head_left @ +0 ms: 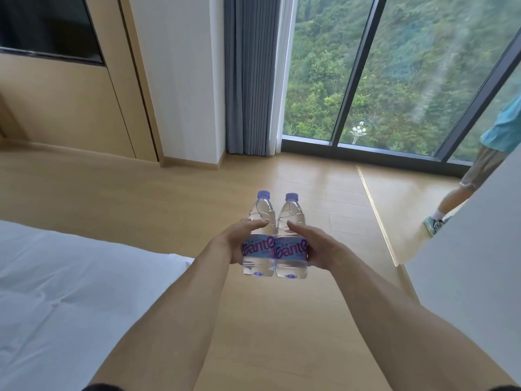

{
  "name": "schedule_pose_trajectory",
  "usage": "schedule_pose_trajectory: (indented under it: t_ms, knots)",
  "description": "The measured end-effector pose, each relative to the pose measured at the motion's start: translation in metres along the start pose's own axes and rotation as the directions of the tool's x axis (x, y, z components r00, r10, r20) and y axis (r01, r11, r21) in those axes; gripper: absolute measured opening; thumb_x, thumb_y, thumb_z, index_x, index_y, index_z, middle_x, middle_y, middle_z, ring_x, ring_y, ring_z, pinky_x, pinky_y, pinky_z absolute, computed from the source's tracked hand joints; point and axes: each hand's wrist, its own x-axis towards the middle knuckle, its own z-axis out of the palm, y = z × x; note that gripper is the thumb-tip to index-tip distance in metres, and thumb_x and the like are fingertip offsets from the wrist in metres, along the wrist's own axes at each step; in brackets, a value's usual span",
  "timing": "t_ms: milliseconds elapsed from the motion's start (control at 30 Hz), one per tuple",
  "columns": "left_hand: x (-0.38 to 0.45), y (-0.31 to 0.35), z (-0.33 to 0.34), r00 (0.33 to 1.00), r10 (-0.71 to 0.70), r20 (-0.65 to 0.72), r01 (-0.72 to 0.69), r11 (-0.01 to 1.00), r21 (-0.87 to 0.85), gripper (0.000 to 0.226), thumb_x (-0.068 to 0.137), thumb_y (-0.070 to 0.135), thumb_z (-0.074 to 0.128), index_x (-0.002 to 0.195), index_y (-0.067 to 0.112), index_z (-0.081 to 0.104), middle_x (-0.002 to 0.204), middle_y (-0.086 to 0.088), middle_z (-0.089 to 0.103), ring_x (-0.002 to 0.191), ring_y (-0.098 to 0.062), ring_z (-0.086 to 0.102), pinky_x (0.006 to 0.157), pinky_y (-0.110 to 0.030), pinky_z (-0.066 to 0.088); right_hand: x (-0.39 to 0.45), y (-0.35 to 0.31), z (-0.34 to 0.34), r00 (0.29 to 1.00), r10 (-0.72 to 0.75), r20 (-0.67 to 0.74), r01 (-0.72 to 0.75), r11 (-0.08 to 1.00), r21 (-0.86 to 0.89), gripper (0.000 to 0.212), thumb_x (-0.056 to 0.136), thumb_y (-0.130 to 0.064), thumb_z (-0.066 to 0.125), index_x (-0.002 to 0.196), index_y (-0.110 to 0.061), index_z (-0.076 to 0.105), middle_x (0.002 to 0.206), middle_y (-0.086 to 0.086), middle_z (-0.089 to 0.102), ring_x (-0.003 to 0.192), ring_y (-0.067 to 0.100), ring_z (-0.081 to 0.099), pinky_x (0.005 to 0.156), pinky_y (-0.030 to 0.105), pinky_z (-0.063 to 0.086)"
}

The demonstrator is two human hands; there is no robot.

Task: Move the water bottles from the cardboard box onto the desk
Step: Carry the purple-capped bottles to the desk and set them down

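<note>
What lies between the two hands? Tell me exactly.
In the head view, two water bottles: the left bottle and the right bottle, upright and touching side by side, pressed together between the left hand and the right hand.

A light wooden floor (174,193) is filling mid-frame; a white bed (70,292) is standing on it at lower left, a person's sneaker (432,224) at right.

You are looking down at a light wooden floor (197,187), with a bed's white cover (70,292) at your lower left and a plain white wall (473,249) close on your right. Ahead, floor-to-ceiling windows (423,80) in dark frames show a green hillside in daylight, with grey curtains (251,74) beside them. To the left stand a white pillar (180,80) and pale wood panelling (62,108) holding a dark screen (48,26).
</note>
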Motion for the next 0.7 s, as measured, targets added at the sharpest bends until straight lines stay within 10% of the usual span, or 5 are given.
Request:
schedule_pose_trajectory:
  t_ms: [367, 700]
  knots:
    - [0.08, 0.069, -0.085, 0.999, -0.045, -0.025, 0.043, 0.995, -0.089, 0.038, 0.096, 0.048, 0.061, 0.124, 0.022, 0.059, 0.104, -0.018, 0.075, 0.093, -0.034, 0.074, 0.097, -0.054, 0.054, 0.125, -0.067, 0.022, 0.999, 0.004, 0.045, -0.005, 1.0, 0.008, 0.055, 0.095, -0.04, 0.066, 0.138, -0.009, 0.051, 0.117, 0.022, 0.071, 0.097, 0.031, 0.073, 0.089, 0.045, 0.059]
    - [0.168, 0.131, -0.14, 0.971, 0.003, -0.239, -0.039, 0.989, -0.145, 0.044, 0.096, 0.037, 0.066, 0.134, 0.019, 0.052, 0.11, -0.022, 0.072, 0.088, -0.036, 0.074, 0.075, -0.05, 0.061, 0.264, -0.13, 0.012, 0.982, 0.029, 0.186, -0.025, 0.999, -0.024, 0.044, 0.097, -0.035, 0.064, 0.131, -0.008, 0.057, 0.107, 0.019, 0.073, 0.093, 0.03, 0.073, 0.084, 0.042, 0.06]
